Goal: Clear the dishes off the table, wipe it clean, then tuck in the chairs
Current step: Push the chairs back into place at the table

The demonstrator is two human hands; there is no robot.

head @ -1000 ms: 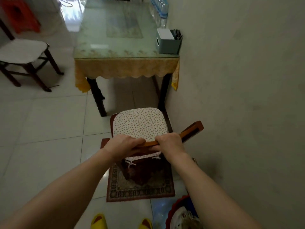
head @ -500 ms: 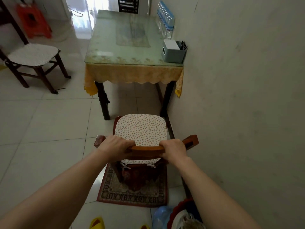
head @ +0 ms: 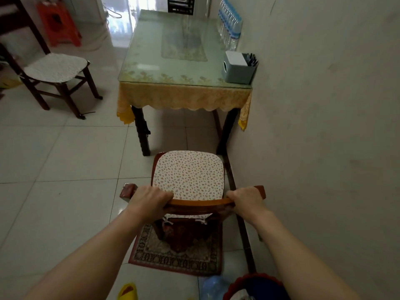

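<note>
Both hands are grasping the curved top rail of a brown wooden chair with a floral-patterned seat cushion [head: 188,175]. The left hand [head: 149,201] is wrapping its fingers over the rail near the left end; the right hand [head: 246,200] is clenching the rail near the right end. The rail section between the two hands is showing bare wood.

The chair is standing directly ahead of the hands, its seat lying just beyond the knuckles and pointing toward the glass-topped table with a yellow lace-edged tablecloth [head: 184,96]. The front edge of the seat is sitting near the table's dark legs, not yet beneath the top. Below the hands, the chair's rear portion is resting over a small red patterned rug [head: 179,256].

Far ahead and right of the right hand, a grey rectangular utensil holder [head: 238,68] is standing on the table's near right corner, with a row of clear plastic water bottles [head: 230,24] lined up along the wall beyond it. Far ahead and left of the left hand, a second dark wooden chair with a white cushion [head: 56,70] is standing apart from the table.
</note>
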